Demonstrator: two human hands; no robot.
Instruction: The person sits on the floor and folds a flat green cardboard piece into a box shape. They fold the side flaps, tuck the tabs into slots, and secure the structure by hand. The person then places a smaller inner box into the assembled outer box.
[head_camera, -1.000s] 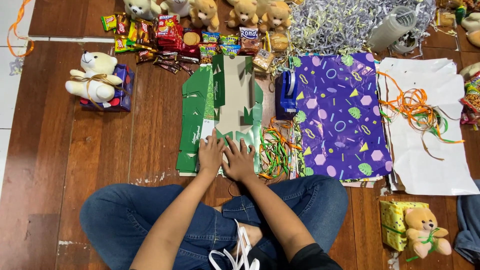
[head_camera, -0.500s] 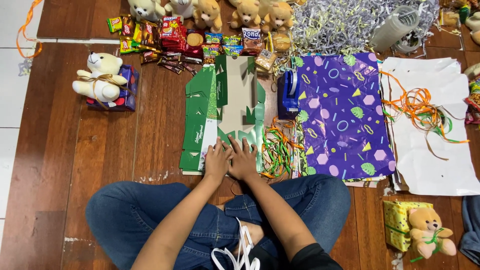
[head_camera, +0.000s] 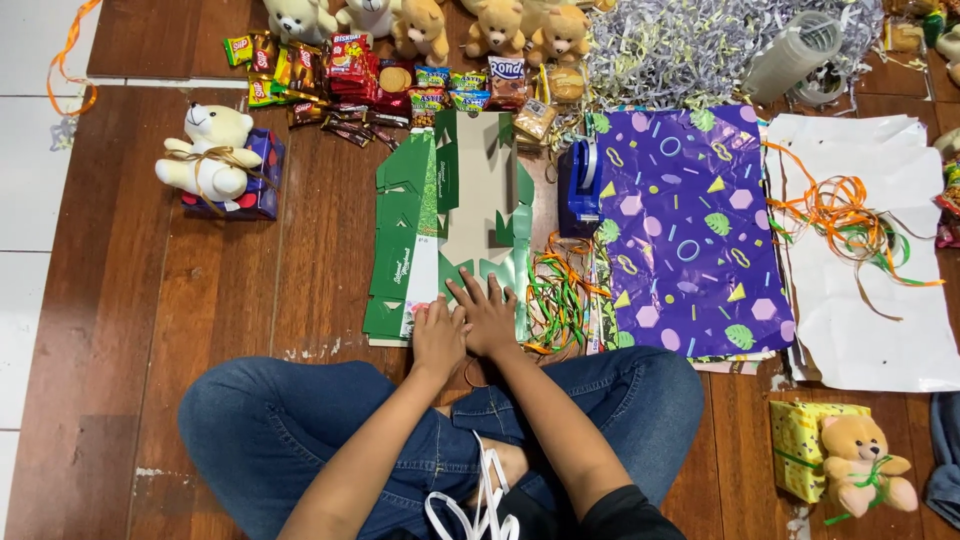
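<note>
A flattened green and white cardboard box (head_camera: 452, 225) lies on the wooden floor in front of my crossed legs. My left hand (head_camera: 438, 335) rests on its near edge, fingers curled and pressing down. My right hand (head_camera: 489, 313) lies flat beside it with fingers spread on the box's near flaps. The two hands touch each other. Neither hand lifts anything off the floor.
Purple patterned wrapping paper (head_camera: 683, 228) and a blue tape dispenser (head_camera: 579, 183) lie right of the box, with ribbon tangles (head_camera: 556, 300). White paper (head_camera: 872, 250) sits far right. Snack packets (head_camera: 370, 80) and teddy bears (head_camera: 212, 152) line the back and left; shredded paper (head_camera: 690, 45) is behind.
The view has shifted slightly. My hands stay on the near edge of the flattened box, pressing it in much the same place.
</note>
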